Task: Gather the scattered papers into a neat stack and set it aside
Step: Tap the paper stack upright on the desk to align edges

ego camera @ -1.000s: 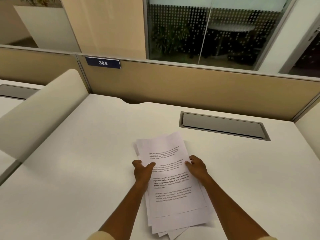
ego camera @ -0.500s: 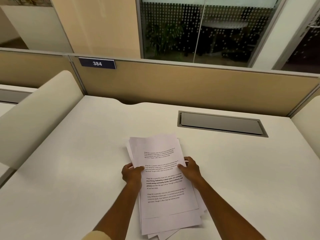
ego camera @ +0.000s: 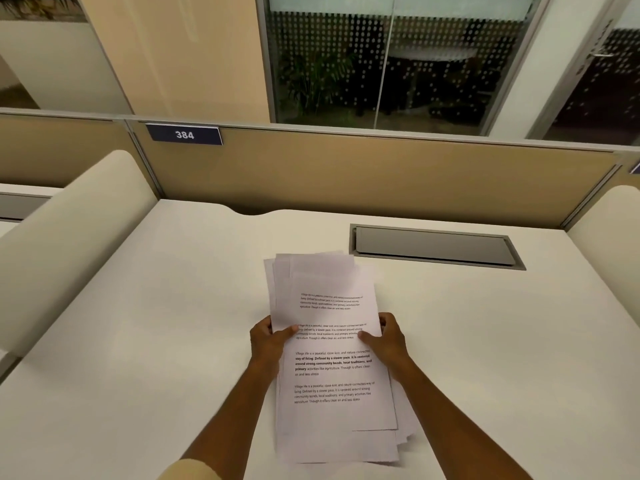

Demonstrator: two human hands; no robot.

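Note:
A loose stack of white printed papers (ego camera: pixel 330 372) sits in the middle of the white desk (ego camera: pixel 156 341), its sheets fanned unevenly at the far and near ends. My left hand (ego camera: pixel 272 342) grips the stack's left edge, thumb on top of the page. On the right edge my right hand (ego camera: pixel 388 341) holds the stack the same way, thumb pressed on the text. The top sheet shows several short paragraphs of black print.
A grey cable hatch (ego camera: pixel 434 245) is set into the desk behind and to the right of the papers. A tan partition (ego camera: pixel 346 174) with a blue "384" plate (ego camera: pixel 184 134) closes the back. Cream side dividers stand at left (ego camera: pixel 65 244) and right (ego camera: pixel 609 230).
Both hands slid to the stack's side edges and closed on it. The sheets have been squared closer together and the stack's far end looks slightly lifted.

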